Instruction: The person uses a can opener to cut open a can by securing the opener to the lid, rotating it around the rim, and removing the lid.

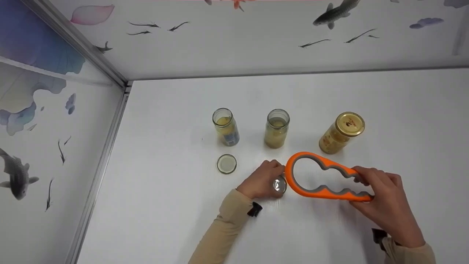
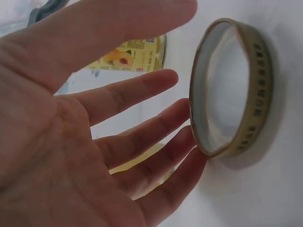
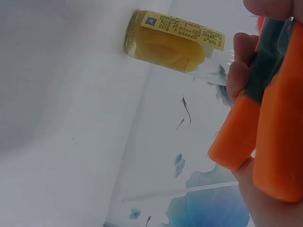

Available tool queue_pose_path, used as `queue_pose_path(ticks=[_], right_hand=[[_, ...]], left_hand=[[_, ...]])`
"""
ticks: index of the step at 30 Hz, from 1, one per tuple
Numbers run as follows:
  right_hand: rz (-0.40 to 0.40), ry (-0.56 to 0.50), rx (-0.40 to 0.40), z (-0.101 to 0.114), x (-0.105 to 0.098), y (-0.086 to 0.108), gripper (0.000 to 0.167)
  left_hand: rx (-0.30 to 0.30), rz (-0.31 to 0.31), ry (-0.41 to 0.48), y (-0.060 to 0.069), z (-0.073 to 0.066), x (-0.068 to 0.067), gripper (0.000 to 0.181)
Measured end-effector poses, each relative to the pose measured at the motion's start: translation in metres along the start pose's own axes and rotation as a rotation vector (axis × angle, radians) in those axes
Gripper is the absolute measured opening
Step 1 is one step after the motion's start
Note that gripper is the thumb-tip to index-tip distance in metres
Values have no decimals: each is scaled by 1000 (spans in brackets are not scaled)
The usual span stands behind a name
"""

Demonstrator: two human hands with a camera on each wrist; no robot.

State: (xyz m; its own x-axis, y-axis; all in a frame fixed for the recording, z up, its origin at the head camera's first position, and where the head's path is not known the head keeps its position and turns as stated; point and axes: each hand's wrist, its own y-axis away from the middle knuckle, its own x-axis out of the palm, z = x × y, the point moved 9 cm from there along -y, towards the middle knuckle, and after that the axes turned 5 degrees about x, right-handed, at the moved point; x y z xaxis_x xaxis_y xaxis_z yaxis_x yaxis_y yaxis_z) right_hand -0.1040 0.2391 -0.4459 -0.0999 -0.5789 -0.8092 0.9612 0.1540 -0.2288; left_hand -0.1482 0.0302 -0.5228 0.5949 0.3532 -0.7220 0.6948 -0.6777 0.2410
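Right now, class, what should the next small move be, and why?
Probably the right hand should bring the orange opener toward the rightmost jar: its lid is on, while the other two jars stand open.

White table [image 1: 165,146], three jars [image 1: 276,136], upturned lid [image 1: 226,164]

White tabletop [image 1: 168,110] between printed walls
Back wall [image 1: 227,47]: a dark fish [image 1: 335,14] and a pink petal [image 1: 92,15]. Left wall [image 1: 88,128]: another fish [image 1: 18,176], bluish leaf shapes [image 1: 36,44]. Grey metal strip [image 1: 99,176] along the tabletop's left edge.
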Motion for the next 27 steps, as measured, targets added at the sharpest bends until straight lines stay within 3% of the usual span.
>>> queue_pose_path(ticks=[8, 16, 22, 27], right_hand=[[5, 5, 10, -1, 0, 0, 70], [4, 5, 9, -2, 0, 0, 70], [6, 1, 11, -3, 0, 2, 73], [13, 15, 27, -4, 1, 4, 73]], left_hand=[[5, -12, -207, 1, -9, 7, 59], [24, -20, -211, 2, -10, 7, 61], [50, -37, -243, -1, -11, 5, 51], [25, -37, -246, -6, -7, 4, 48]])
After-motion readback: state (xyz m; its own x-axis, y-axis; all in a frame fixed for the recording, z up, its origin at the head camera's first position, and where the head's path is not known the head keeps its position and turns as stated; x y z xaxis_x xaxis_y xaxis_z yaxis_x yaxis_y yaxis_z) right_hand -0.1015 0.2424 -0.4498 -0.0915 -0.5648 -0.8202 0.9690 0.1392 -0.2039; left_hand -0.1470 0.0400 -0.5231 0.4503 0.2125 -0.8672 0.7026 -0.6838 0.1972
